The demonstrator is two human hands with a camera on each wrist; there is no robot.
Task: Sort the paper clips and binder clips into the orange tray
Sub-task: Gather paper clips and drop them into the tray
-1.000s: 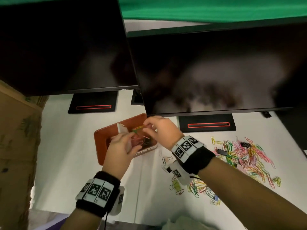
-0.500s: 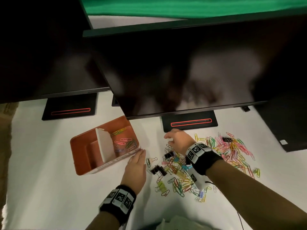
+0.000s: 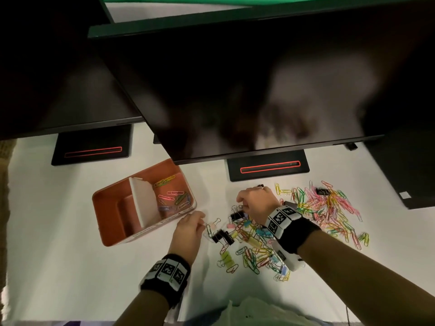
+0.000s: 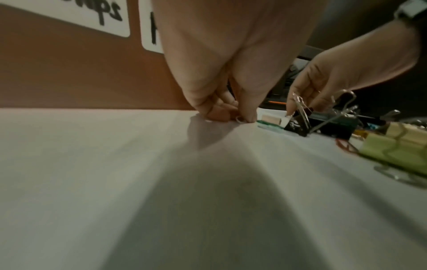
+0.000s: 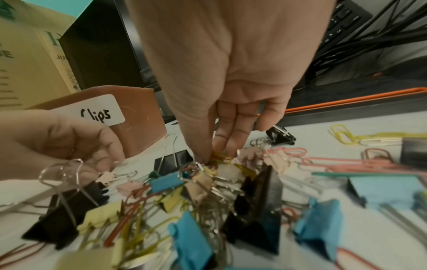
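The orange tray (image 3: 106,220) stands left of centre; a white divider (image 3: 144,203) splits it, and several coloured paper clips (image 3: 174,194) lie in its right compartment. A mixed pile of binder clips and paper clips (image 3: 251,241) lies to its right, with a second spread of paper clips (image 3: 329,208) farther right. My left hand (image 3: 203,221) pinches a thin wire loop (image 4: 239,119) on the table beside a small pink binder clip (image 3: 213,225); I cannot tell whether the loop belongs to it. My right hand (image 5: 212,157) pinches yellow paper clips (image 5: 221,157) atop the pile.
Two dark monitors overhang the desk, with their stand bases (image 3: 91,150) (image 3: 268,168) behind the tray and the piles. A black slab (image 3: 404,175) lies at the far right, a cardboard box (image 3: 4,161) at the left edge, and a white bag (image 3: 259,311) at the near edge.
Both hands left the tray and came down to the clip pile. The left hand, flat beside the tray half a second ago, now pinches at the pile's left edge; the right hand dropped onto the near pile.
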